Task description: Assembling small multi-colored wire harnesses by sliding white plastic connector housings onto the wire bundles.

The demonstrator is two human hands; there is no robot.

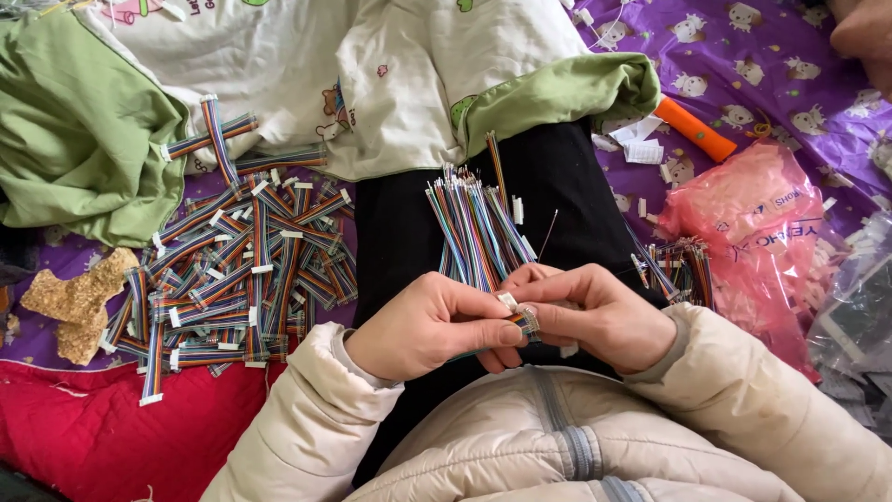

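I see both hands meeting over my lap, above the black trousers (557, 200) and the cream padded jacket (520, 437). My left hand (423, 325) is curled around the lower end of a fanned bundle of multicoloured ribbon wires (474, 228), its thumb and fingers (497, 333) pressed together on the wires just where they end. My right hand (595, 316) comes in from the other side, its fingers pinching a small white plastic connector (508, 300) against the wire ends. The bundle stands up and away from me, its free tips spread like a brush.

Judging progress from how things lie: to my left, on the purple patterned bedsheet (799, 65), a large heap of short rainbow ribbon cables with white connector ends (232, 270) looks finished. To my right, a smaller clump of multicoloured wires (678, 265) lies beside a pink translucent plastic bag (753, 214) and scattered white connector housings (859, 242). I judge that a good share is done, with the held bundle and the right-hand clump left to work through. An orange cylindrical tool (695, 130) lies well apart, beyond the bag.
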